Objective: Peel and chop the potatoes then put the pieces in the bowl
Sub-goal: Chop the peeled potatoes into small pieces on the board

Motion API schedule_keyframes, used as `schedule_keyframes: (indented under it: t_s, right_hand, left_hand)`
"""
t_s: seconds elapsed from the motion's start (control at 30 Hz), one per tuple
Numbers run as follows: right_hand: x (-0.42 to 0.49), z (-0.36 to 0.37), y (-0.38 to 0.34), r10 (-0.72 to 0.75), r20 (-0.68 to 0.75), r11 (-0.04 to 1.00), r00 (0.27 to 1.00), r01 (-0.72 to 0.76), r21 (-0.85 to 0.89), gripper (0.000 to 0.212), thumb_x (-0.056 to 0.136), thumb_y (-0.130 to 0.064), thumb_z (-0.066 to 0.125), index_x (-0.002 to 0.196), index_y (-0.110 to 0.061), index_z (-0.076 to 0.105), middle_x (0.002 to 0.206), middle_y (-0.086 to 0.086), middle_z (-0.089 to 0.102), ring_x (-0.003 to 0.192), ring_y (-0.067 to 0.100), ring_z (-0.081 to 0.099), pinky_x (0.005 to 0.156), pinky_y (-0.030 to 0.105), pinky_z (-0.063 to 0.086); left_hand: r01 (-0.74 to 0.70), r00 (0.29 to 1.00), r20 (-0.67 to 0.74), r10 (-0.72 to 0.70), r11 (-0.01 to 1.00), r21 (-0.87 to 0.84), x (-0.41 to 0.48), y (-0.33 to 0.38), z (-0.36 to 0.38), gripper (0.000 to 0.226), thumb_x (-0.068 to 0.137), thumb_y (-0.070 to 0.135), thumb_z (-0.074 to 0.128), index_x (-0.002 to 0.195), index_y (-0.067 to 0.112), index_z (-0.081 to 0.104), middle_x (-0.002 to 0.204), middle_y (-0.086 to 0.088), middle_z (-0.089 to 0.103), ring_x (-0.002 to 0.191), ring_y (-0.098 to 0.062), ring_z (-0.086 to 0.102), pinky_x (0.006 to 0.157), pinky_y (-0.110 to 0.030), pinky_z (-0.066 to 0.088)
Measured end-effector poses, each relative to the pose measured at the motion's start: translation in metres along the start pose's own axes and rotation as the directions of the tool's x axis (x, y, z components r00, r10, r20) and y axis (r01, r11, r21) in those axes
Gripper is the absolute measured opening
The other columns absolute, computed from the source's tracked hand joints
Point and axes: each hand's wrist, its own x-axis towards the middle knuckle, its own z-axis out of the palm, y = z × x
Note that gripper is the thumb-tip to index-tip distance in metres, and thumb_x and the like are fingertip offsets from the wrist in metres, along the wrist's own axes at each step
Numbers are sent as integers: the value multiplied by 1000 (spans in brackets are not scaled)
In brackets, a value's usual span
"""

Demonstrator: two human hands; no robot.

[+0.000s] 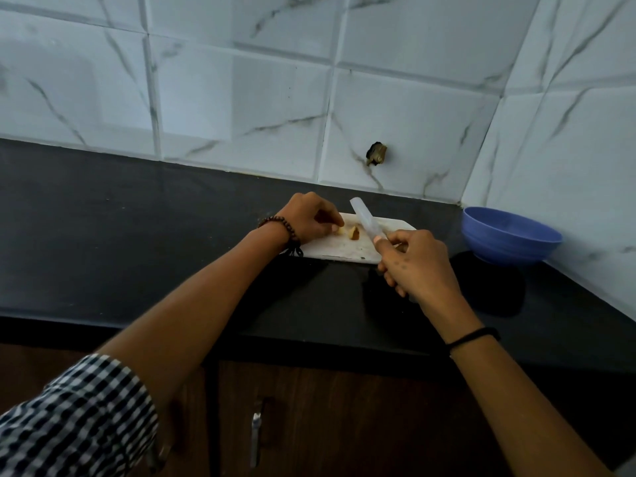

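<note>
Potato work is sitting mid-chop on the white cutting board (344, 252), which is lying on the dark surface (155, 218) close to the tiled wall. The left hand (308, 218) is resting at the board's left end with its fingers (331, 219) curled down, and the tips appear to be pinching a pale potato piece (340, 231). A second potato piece (354, 233), showing a brownish side, is lying just beside it to the right. The right hand (418, 261) is gripping the handle of the knife (365, 218), fingers wrapped round it. The blade is running away from the person and slightly left, its tip pointing toward the wall. It is crossing just to the right of the second piece and appears lifted off the board. The cut therefore seems to turn on this: both pieces are lying to the left of the blade, between it and the left fingertips, with little room to spare. The left hand is the nearer one to them. Both pieces are too small to give a clear long axis. The blue bowl (509, 235) is standing well off to the right of the board, nearer the right hand, and its inside is looking empty from this angle.
</note>
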Motion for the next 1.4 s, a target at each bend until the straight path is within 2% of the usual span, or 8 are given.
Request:
schedule_keyframes:
  t_s: [0.1,0.3,0.43,0.6,0.7,0.83,1.03,1.4]
  right_hand:
    - [0,0,0,-3,-7,1000,1000,3,7,23,99,-35,58,116,-21,66,74,11,72,53,20,62,45,28,53]
    - [-2,-2,0,-21,-12,1000,1000,21,8,25,99,-35,58,118,-20,66,74,10,72,52,18,62,44,26,50]
    - [-3,-1,-1,-52,-4,998,999,52,28,13,99,-35,59,107,-27,65,73,9,72,47,15,59,41,23,46]
    - [0,-1,-4,-28,62,996,998,33,-79,22,100,-36,56,101,-18,68,71,9,72,44,14,57,40,21,45]
    - [2,2,-9,-49,82,981,995,64,-185,28,100,-32,55,93,-11,72,72,11,71,52,18,62,45,27,51]
    - [3,9,-12,-75,63,936,995,93,-339,27,99,-31,54,95,-11,71,79,10,67,85,27,64,66,37,57]
    - [8,16,-18,-85,43,935,995,95,-342,27,99,-29,55,94,-8,72,72,10,66,63,22,64,62,41,60]
    - [8,17,-17,-120,33,941,992,125,-315,29,99,-28,54,91,-8,72,67,10,65,57,21,61,59,40,59]
  left_hand:
    - [-26,999,36,27,999,-41,-1,0,-2,19,83,23,74,101,19,76,100,7,72,91,1,63,85,-8,44]
    - [55,994,99,-34,976,-209,-2,1,-4,38,75,10,80,110,19,68,94,7,73,85,3,68,75,-6,50]
    - [74,995,83,-63,989,-128,-2,0,-6,24,73,25,83,96,23,77,90,13,73,84,8,64,74,0,43]
    - [98,993,76,-88,986,-133,-2,0,-6,19,73,31,82,89,22,79,84,13,73,86,4,63,79,-9,46]
    - [90,994,69,-83,990,-113,-1,2,-5,18,74,29,82,89,20,78,83,12,72,83,4,63,76,-9,45]
    - [104,994,55,-98,987,-120,-1,3,-4,14,74,26,81,86,18,78,78,12,71,80,3,62,71,-7,44]
    - [117,993,37,-113,986,-115,-1,4,-2,11,73,26,82,81,21,78,78,11,72,82,0,64,81,-20,52]
    - [135,991,33,-132,984,-114,0,4,-3,9,70,28,84,75,25,77,79,9,73,83,-4,66,84,-27,56]
